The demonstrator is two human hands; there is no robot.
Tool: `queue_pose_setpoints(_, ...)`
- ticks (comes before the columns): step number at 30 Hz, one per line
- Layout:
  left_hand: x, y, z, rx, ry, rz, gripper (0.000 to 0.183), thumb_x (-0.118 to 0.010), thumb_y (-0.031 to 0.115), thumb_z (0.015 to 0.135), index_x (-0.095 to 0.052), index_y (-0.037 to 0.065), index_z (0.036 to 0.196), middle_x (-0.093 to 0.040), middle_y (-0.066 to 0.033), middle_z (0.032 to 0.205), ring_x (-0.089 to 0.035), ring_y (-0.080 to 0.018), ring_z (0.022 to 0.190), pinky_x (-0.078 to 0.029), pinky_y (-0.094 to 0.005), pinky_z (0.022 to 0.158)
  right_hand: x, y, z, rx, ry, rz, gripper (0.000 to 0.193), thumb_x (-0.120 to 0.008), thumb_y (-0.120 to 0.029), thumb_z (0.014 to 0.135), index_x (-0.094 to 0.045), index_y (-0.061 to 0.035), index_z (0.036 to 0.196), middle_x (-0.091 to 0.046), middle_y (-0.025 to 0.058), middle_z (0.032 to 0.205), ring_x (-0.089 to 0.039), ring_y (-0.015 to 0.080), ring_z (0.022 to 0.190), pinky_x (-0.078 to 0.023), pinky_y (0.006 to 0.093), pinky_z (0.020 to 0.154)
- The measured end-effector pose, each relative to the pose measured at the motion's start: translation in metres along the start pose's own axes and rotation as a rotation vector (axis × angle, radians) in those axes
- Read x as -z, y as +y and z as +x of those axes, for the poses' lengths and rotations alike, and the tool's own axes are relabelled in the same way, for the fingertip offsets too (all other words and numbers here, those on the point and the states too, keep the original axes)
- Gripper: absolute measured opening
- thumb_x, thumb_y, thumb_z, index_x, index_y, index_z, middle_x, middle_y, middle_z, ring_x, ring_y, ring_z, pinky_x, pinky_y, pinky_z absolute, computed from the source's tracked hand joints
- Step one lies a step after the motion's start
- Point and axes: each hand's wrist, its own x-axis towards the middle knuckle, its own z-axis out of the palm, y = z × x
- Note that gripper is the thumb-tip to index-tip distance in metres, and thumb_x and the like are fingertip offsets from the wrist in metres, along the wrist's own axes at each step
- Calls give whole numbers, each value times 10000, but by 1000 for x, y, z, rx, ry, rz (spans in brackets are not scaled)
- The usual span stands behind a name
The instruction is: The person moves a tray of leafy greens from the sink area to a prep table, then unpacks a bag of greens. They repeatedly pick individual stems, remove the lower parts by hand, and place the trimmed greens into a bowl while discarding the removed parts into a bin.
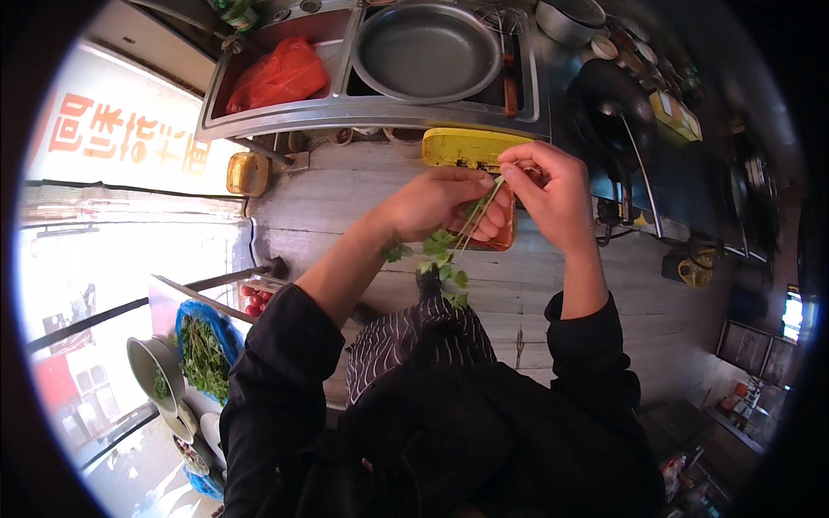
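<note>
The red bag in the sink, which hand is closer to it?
Left. The left hand is to the right of the red bag and closer to the body; the right hand is even farther right.

Green herb sprig (439,243), white-striped dark apron (389,350), red bag (281,78)

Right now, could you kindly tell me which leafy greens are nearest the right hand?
The sprig pinched in that right hand; the other greens lie farther away, at lower left.
</note>
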Motion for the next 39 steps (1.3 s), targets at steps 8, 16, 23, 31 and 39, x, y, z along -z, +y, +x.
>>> queue_pose_setpoints(8, 8, -10, -15, -24, 21, -57, 304, -542, 266, 1165, -692, 2, 1177, -743, -103, 996, -753, -228, 867, -641, -359, 797, -17, -10, -1, -15, -85, 56, 104, -754, -3, 992, -766, 40, 1085, -763, 47, 958, -691, 66, 828, -546, 236, 733)
queue_pose_setpoints(16, 11, -25, -28, -85, 28, -270, 226, -518, 194, 1154, -661, 20, 1156, -730, -74, 953, -738, -179, 818, -669, -350, 810, -19, -5, -3, -112, -263, 93, 105, -744, -72, 1040, -748, 29, 1069, -751, 25, 958, -665, 52, 824, -530, 223, 728)
queue_pose_setpoints(23, 0, -61, -35, -340, 193, -279, 247, -487, 228, 1152, -638, 41, 1095, -666, -59, 883, -684, -178, 819, -631, -364, 848, -58, 31, -24, -409, -45, 694, 145, -724, -152, 1072, -749, -10, 1054, -641, 5, 841, -530, 33, 688, -394, 216, 584)
queue_pose_setpoints(31, 56, -88, -171, -456, 534, -267, 250, -491, 284, 1166, -617, 95, 1060, -621, -34, 879, -637, -168, 820, -570, -341, 812, -73, 260, -75, -549, -159, 29, 364, -765, -149, 1024, -697, -43, 1365, -720, 25, 962, -649, 61, 771, -532, 231, 604)
queue_pose_setpoints(39, 90, -97, -491, -462, 1505, 463, 296, -548, 295, 1157, -692, 53, 1064, -641, -3, 858, -605, -112, 731, -521, -281, 666, -112, 317, -119, -801, -352, -58, 58, -709, -79, 972, -733, -42, 1009, -659, 30, 732, -594, 109, 540, -434, 272, 430)
